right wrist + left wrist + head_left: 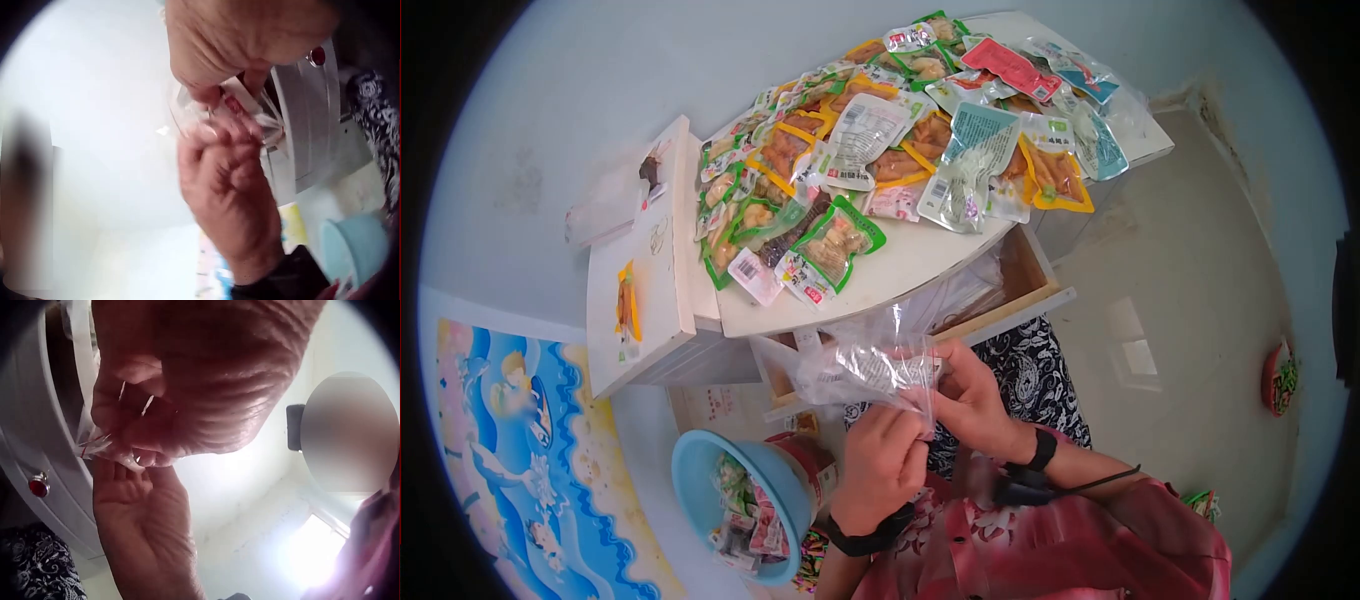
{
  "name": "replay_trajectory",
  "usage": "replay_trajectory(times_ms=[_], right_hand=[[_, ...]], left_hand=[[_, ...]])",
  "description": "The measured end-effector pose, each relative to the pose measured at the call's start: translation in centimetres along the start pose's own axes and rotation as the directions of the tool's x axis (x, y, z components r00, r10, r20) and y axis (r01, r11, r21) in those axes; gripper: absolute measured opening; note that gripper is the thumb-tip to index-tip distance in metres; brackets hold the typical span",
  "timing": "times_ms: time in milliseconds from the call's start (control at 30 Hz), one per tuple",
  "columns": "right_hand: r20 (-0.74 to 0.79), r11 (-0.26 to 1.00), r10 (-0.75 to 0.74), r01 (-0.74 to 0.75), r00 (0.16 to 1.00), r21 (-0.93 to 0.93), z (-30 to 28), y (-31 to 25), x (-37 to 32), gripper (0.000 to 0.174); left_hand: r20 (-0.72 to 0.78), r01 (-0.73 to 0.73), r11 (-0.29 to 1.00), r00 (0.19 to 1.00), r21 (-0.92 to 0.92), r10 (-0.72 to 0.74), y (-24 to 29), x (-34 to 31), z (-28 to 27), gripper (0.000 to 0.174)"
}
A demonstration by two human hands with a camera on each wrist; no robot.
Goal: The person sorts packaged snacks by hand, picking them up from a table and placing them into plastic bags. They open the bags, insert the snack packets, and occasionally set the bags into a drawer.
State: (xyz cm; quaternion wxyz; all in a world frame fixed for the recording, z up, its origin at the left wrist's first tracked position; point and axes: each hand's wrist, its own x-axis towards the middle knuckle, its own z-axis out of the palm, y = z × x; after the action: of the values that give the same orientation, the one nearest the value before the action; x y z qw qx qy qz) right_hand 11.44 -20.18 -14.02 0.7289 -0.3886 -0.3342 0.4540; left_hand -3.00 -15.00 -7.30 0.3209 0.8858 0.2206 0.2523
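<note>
A clear plastic bag point(870, 365) is stretched between both hands, just in front of the open drawer. Printed grey lettering shows through its film. My left hand point(885, 462) grips the near lower edge with curled fingers. At the bag's right side my right hand point(978, 408) pinches the rim between thumb and fingers. In the left wrist view a red line runs along the bag's edge point(94, 447). The right wrist view shows something white and red between the fingers, partly hidden by the right hand point(244, 44).
Many sealed snack packets point(830, 245) cover the white table point(840, 310). Below it the drawer point(1000, 310) stands pulled out with plastic bags inside. A blue bucket point(690, 460) holding packets is at lower left. One orange packet point(628, 300) lies on the side shelf point(665, 280).
</note>
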Motion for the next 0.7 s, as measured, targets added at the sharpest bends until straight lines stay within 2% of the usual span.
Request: replay_trajectory(times_ms=[67,100,233,267,300,333,367,400,500,567,600,667,700], right_hand=[[0.046,0.937,-0.155,0.162,0.987,-0.310,-0.4,0.0,0.1,0.034],[0.108,0.924,-0.104,0.137,0.989,-0.358,-0.7,-0.5,0.1,0.033],[0.092,0.977,0.032,-0.012,0.995,-0.212,-1.0,-0.6,0.2,0.034],[0.096,0.979,0.071,-0.050,0.993,-0.198,-0.9,-1.0,0.1,0.033],[0.121,0.942,0.065,-0.021,0.990,-0.334,-1.2,-2.2,-0.3,0.032],[0.170,0.944,-0.009,0.064,0.985,-0.323,-1.2,-1.7,-0.4,0.033],[0.189,0.953,-0.054,0.107,0.980,-0.283,-1.3,-1.4,-0.6,0.034],[0.217,0.976,-0.053,0.096,0.975,-0.194,-1.3,-1.1,-0.6,0.034],[0.267,0.986,-0.133,0.154,0.955,-0.059,-0.9,-1.3,-1.0,0.033],[0.339,0.994,-0.076,0.098,0.938,-0.047,-1.1,-1.4,-1.7,0.033],[0.388,0.997,-0.057,0.075,0.920,-0.030,-1.1,-1.1,-1.9,0.033],[0.375,0.984,-0.146,0.175,0.916,-0.044,-1.6,-0.8,-2.5,0.036],[0.368,0.972,-0.189,0.227,0.911,-0.061,-1.9,-0.1,-2.7,0.037]], left_hand=[[0.040,0.038,0.999,0.998,0.001,-0.038,-0.1,-0.2,0.2,0.016],[0.052,0.054,0.998,0.997,-0.021,-0.053,-0.3,-0.4,0.2,0.016],[0.089,0.089,0.996,0.992,-0.001,-0.089,0.2,-0.4,-0.3,0.016],[0.084,0.085,0.994,0.992,0.072,-0.091,0.8,-0.3,-0.7,0.017],[0.097,0.062,0.991,0.993,0.122,-0.074,1.4,-0.6,-1.2,0.018],[0.067,0.117,0.990,0.990,0.078,-0.122,1.5,-1.5,-1.5,0.021],[-0.056,0.168,0.984,0.985,0.055,-0.165,1.8,-3.1,-1.8,0.021],[-0.166,0.153,0.978,0.978,0.139,-0.130,1.6,-4.1,-2.5,0.017],[-0.263,0.165,0.964,0.959,0.209,-0.107,5.6,-0.5,-1.4,0.021],[-0.398,0.232,0.917,0.913,0.325,-0.090,7.5,0.9,-1.0,0.028],[-0.328,0.210,0.906,0.941,0.368,-0.085,7.5,1.3,-0.8,0.030],[-0.182,0.141,0.888,0.981,0.439,-0.066,6.5,1.8,-0.6,0.034],[-0.173,0.178,0.909,0.978,0.376,-0.119,5.8,1.4,-0.2,0.036]])
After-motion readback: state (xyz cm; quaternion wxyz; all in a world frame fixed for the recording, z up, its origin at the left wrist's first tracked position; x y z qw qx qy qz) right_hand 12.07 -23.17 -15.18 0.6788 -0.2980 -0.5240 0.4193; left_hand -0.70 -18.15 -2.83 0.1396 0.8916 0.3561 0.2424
